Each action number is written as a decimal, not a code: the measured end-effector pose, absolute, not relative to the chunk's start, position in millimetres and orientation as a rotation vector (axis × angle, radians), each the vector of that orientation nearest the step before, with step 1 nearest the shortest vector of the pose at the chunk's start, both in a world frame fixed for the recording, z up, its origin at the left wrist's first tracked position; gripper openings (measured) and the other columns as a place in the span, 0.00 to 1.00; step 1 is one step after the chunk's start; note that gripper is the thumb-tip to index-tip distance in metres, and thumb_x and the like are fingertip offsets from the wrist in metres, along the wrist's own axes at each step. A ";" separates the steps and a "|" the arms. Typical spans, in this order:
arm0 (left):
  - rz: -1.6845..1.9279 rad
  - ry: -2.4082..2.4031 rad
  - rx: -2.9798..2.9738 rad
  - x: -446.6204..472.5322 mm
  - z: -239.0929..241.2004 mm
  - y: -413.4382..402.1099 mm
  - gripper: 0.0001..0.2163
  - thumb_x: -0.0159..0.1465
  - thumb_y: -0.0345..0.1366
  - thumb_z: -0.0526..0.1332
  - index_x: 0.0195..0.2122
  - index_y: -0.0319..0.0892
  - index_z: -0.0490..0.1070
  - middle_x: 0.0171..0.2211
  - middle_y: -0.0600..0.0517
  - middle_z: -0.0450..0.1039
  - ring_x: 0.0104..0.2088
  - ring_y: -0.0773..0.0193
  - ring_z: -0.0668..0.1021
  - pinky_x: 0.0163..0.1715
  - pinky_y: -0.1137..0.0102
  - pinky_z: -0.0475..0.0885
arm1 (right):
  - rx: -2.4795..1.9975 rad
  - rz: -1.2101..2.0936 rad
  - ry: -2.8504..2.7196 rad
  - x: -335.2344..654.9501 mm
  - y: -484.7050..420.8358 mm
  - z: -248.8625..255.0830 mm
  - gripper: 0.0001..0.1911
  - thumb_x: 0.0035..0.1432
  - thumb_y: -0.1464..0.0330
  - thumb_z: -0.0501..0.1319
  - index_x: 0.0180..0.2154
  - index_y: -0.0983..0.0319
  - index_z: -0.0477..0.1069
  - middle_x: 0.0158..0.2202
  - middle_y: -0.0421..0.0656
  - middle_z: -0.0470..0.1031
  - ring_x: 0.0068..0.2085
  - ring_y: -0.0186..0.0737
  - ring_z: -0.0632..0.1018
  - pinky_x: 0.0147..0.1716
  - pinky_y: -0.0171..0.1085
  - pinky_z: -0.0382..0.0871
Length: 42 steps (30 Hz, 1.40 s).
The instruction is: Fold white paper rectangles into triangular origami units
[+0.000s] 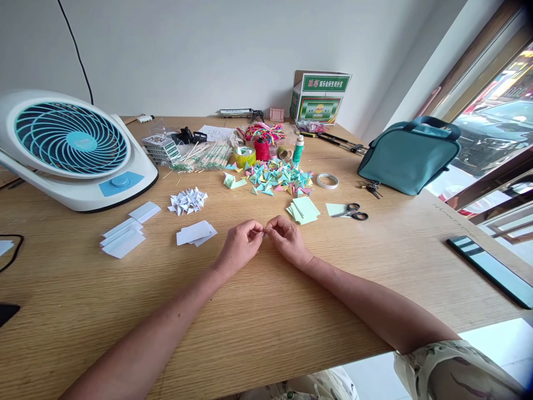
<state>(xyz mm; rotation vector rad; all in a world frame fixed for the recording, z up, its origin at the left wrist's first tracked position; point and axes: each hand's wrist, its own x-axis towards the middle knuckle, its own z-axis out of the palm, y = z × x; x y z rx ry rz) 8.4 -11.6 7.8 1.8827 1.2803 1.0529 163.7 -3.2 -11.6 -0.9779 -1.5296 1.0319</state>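
Note:
My left hand (242, 243) and my right hand (286, 239) meet above the table, fingertips pinched together. Between them shows a pale sliver of a small piece of paper (265, 234), mostly hidden by the fingers. White paper slips (195, 233) lie left of my left hand, with a heap of folded white paper triangles (188, 200) behind them. Farther left is another stack of white slips (125, 236). Beyond my right hand sit pale green paper slips (303, 210) and black-handled scissors (353, 212) on a green sheet. Coloured folded paper pieces (278, 176) are piled behind.
A white-and-blue fan (83, 150) stands at left. Tape rolls (327, 180), a glue bottle (298, 149), bagged sticks (204, 155) and a green-white box (320, 97) are at the back. A teal bag (410, 155), keys (373, 189) and a phone (491, 269) lie right.

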 end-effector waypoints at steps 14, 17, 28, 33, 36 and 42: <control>1.155 1.304 2.000 3.0 9.2 -5.4 0.04 0.61 0.35 0.59 0.32 0.41 0.71 0.32 0.53 0.72 0.24 0.70 0.68 0.28 0.74 0.65 | -1.045 1.095 -1.543 163.0 0.1 -16.9 0.14 0.57 0.58 0.60 0.30 0.63 0.67 0.26 0.39 0.66 0.27 0.33 0.65 0.27 0.35 0.58; 1.167 1.262 1.973 1.7 9.0 -2.9 0.05 0.61 0.35 0.59 0.29 0.41 0.70 0.31 0.53 0.71 0.25 0.70 0.69 0.28 0.74 0.65 | -0.995 1.112 -1.521 161.6 -0.6 -19.4 0.13 0.57 0.59 0.60 0.31 0.63 0.68 0.27 0.40 0.67 0.28 0.34 0.66 0.28 0.35 0.60; 1.087 1.189 1.623 3.5 8.1 -2.1 0.11 0.61 0.44 0.59 0.31 0.40 0.70 0.28 0.54 0.69 0.27 0.69 0.68 0.29 0.73 0.63 | -0.978 1.081 -1.542 161.1 -1.7 -22.1 0.13 0.57 0.59 0.61 0.30 0.63 0.69 0.27 0.39 0.68 0.27 0.33 0.66 0.27 0.34 0.60; 1.092 1.200 1.581 3.9 10.6 -3.0 0.12 0.60 0.45 0.59 0.28 0.40 0.69 0.25 0.55 0.68 0.27 0.68 0.68 0.28 0.74 0.62 | -0.986 1.044 -1.601 160.5 -3.3 -21.0 0.10 0.56 0.62 0.62 0.32 0.63 0.69 0.28 0.40 0.69 0.28 0.33 0.66 0.27 0.34 0.60; 1.071 1.207 1.481 4.9 10.1 -4.0 0.14 0.60 0.47 0.60 0.29 0.40 0.70 0.23 0.55 0.68 0.26 0.68 0.68 0.27 0.74 0.62 | -1.003 1.041 -1.611 160.2 -3.6 -20.6 0.10 0.56 0.62 0.61 0.31 0.63 0.69 0.27 0.39 0.68 0.27 0.32 0.65 0.26 0.33 0.59; 1.128 1.222 1.548 3.7 5.6 -1.7 0.13 0.57 0.45 0.62 0.30 0.39 0.73 0.27 0.53 0.71 0.28 0.68 0.69 0.30 0.73 0.64 | -1.035 1.042 -1.579 160.7 -2.9 -20.9 0.11 0.56 0.61 0.61 0.31 0.62 0.68 0.26 0.38 0.67 0.26 0.32 0.65 0.26 0.33 0.59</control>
